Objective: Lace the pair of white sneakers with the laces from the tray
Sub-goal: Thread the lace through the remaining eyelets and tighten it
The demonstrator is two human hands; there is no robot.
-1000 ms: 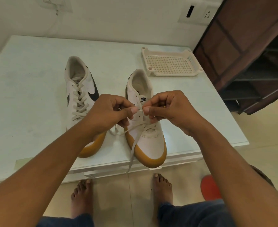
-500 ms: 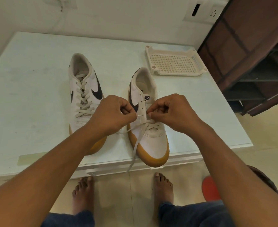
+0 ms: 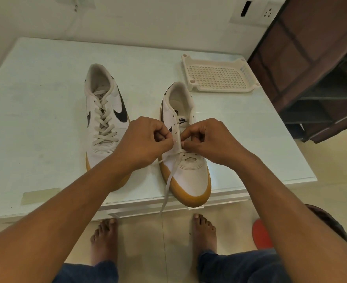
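A pale tabletop [image 3: 46,103] carried a pair of white sneakers with tan soles, toes toward the person. The laced sneaker [image 3: 105,111] lay on the left, done up almost to the top. The second sneaker [image 3: 191,176] lay near it on the right, its toe at the tabletop's near edge and only its lowest eyelets crossed. A cream mesh tray [image 3: 217,78] sat farther back on the right, with no laces in it.

The left hand [image 3: 142,144] and right hand [image 3: 211,144] met over the second sneaker's eyelet rows. The left hand's fingers [image 3: 164,137] were curled, thumb and forefinger pinched on the sneaker's left eyelet strip. The right hand's were curled too, pinched on the lace [image 3: 169,180] at that strip, with the lace tip hidden. One long end of the lace ran down across the toe and hung over the tabletop edge.

With the toe so close to the edge, a hard tug toward the body could probably have dragged the sneaker off. The dangling end might have snagged, or been drawn through too far, leaving uneven ends. The flat lace could have twisted in an eyelet. With the fingers covering the small holes, the tip could have missed or skipped one, so the pattern would not match the laced sneaker.
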